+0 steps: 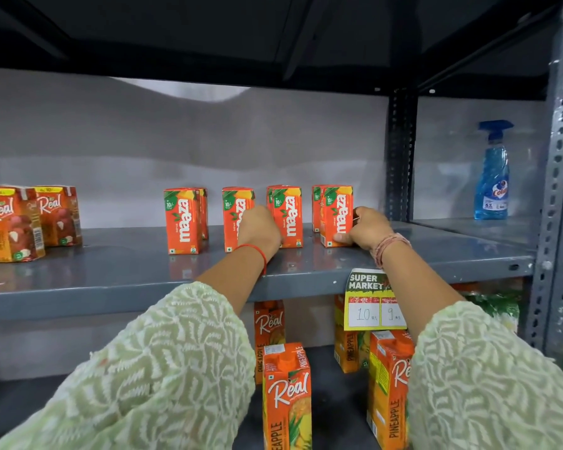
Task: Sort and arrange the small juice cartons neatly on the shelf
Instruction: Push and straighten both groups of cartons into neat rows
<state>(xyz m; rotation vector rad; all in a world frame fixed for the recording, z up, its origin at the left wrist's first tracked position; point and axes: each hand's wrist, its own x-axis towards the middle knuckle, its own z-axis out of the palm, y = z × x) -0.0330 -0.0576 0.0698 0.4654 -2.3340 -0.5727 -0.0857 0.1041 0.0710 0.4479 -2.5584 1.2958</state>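
Small orange Maaza cartons stand upright in a row on the grey shelf [111,274]. The leftmost Maaza carton [182,220] has another behind it. My left hand [259,230] rests between the second carton [236,211] and the third carton [288,219], gripping the third one's lower left side. My right hand [368,230] grips the rightmost carton [336,216] at its right side, thumb at the base. More cartons stand behind the third and the rightmost ones. Two small Real cartons [10,222] stand at the shelf's far left.
A blue spray bottle [493,177] stands on the neighbouring shelf at the right, past a dark upright post [400,151]. A supermarket price tag [372,300] hangs from the shelf's front edge. Tall Real pineapple cartons [286,397] stand on the shelf below.
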